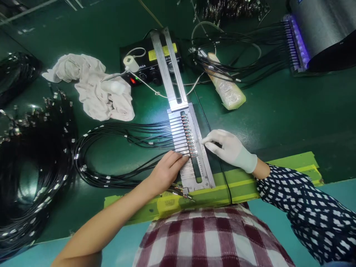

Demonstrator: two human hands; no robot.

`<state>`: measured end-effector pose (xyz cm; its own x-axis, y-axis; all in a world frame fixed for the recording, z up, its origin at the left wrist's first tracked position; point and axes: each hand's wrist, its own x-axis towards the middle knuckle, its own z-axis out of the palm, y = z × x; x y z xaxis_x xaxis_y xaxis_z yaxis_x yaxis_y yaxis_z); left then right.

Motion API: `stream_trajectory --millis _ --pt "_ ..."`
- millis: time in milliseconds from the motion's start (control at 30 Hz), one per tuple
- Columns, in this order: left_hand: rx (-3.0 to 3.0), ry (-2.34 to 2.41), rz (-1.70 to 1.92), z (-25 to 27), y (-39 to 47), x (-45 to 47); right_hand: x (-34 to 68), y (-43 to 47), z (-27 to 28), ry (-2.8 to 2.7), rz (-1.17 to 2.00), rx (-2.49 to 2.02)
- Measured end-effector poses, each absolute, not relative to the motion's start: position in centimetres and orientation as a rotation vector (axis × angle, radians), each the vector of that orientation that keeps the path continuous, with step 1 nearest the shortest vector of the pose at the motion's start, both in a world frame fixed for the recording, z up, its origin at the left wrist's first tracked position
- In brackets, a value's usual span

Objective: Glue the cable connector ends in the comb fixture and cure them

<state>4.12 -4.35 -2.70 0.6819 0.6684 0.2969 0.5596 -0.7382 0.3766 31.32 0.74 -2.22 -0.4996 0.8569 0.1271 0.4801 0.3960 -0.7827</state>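
Over the jig (205,170), your bare left hand (167,170) is resting its fingertips among the cables (107,179); whether they are pinching one, I cannot tell. At the right edge, your gloved right hand (204,143) is pressing thumb and forefinger together, perhaps steadying the jig. Its slots are holding the cables side by side, apparently for even spacing; their slack is looping left across the surface (269,111).

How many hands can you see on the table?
2. The bare left hand is on the metal holder; the right hand, in a white glove, is at its right edge. No other hands show.
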Motion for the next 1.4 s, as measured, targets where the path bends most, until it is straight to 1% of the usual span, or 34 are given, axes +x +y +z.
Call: stream_trajectory --millis 200,333,500,700,800,900,1000,1100,1200,1400 --pt "2.675 1.079 0.593 -2.7 -4.9 4.2 31.3 0.8 -2.2 -2.129 0.949 -1.142" --pt "2.800 1.202 0.481 -2.8 -6.2 3.9 31.4 0.8 -2.3 -2.137 0.941 -1.140" --pt "2.823 1.089 0.458 -2.7 -5.7 4.0 31.2 0.9 -2.4 -2.136 0.913 -1.162" --pt "2.985 1.102 0.262 -2.5 -4.0 5.1 31.4 0.6 -2.4 -2.147 0.880 -1.139" --pt "2.851 1.159 0.262 -1.4 -4.2 4.4 31.7 -0.1 -2.4 -2.159 0.873 -1.112" --pt "2.530 1.175 0.280 0.2 -5.6 1.9 31.9 -0.6 -2.4 -2.169 0.870 -1.104" --pt "2.321 1.185 0.162 1.1 -7.6 -1.0 31.8 -0.7 -2.4 -2.168 0.884 -1.131" --pt "2.260 1.266 0.099 0.8 -9.1 -2.5 31.7 -0.6 -2.4 -2.160 0.894 -1.153" --pt "2.223 1.291 0.210 0.2 -9.8 -2.8 31.7 -0.5 -2.4 -2.161 0.894 -1.137" --pt "2.224 1.432 0.742 0.2 -8.9 -2.2 31.8 -0.6 -2.5 -2.137 0.901 -1.113"
